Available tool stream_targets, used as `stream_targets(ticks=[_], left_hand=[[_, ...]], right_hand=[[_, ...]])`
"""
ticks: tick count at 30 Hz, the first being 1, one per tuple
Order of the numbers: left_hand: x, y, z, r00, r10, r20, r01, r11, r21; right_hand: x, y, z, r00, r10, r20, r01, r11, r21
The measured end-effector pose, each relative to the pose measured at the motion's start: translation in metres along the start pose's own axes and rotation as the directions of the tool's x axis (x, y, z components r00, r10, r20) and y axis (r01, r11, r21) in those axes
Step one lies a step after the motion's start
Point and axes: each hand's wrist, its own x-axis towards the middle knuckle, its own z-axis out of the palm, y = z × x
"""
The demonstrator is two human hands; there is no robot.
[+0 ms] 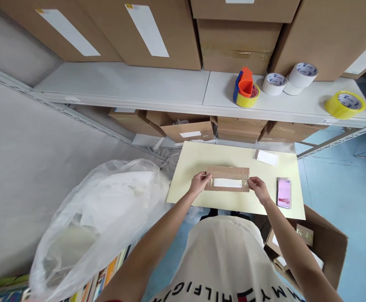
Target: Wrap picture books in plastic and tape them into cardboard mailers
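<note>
A small, long cardboard box with clear tape across it lies over the pale yellow table. On its upper face is a blank-looking white label. My left hand pinches the left end of the box, thumb on top. At the opposite end, the fingers of my right hand close on the right edge. Whether the box rests fully on the table or is slightly raised, I cannot tell.
A phone and a stack of white labels lie on the table's right side. Tape rolls and a tape dispenser stand on the shelf. A plastic bag bulges at left; an open carton holds boxes at lower right.
</note>
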Motion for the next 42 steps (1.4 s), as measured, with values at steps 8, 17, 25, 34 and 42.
stream_targets(ticks=[8,17,25,34,42], left_hand=[[-0.001,0.000,0.005,0.997,0.040,0.067,-0.042,0.999,0.027],[-0.005,-0.004,0.019,0.973,0.168,-0.155,-0.131,0.965,0.225],[0.031,0.062,0.067,0.872,0.471,0.130,-0.477,0.764,0.434],[0.101,0.106,0.181,0.886,-0.008,0.463,-0.309,0.735,0.604],[0.116,0.107,0.212,0.869,-0.212,0.447,-0.137,0.765,0.630]], right_hand=[[0.009,0.010,0.000,1.000,0.026,-0.012,-0.027,0.997,-0.076],[0.013,0.020,-0.007,0.998,0.037,0.058,-0.030,0.993,-0.116],[0.089,0.028,-0.069,0.925,-0.369,-0.092,0.266,0.800,-0.537],[0.175,0.028,-0.114,0.947,-0.268,0.178,0.256,0.290,-0.922],[0.152,0.037,-0.123,0.896,-0.299,0.329,0.388,0.161,-0.908]])
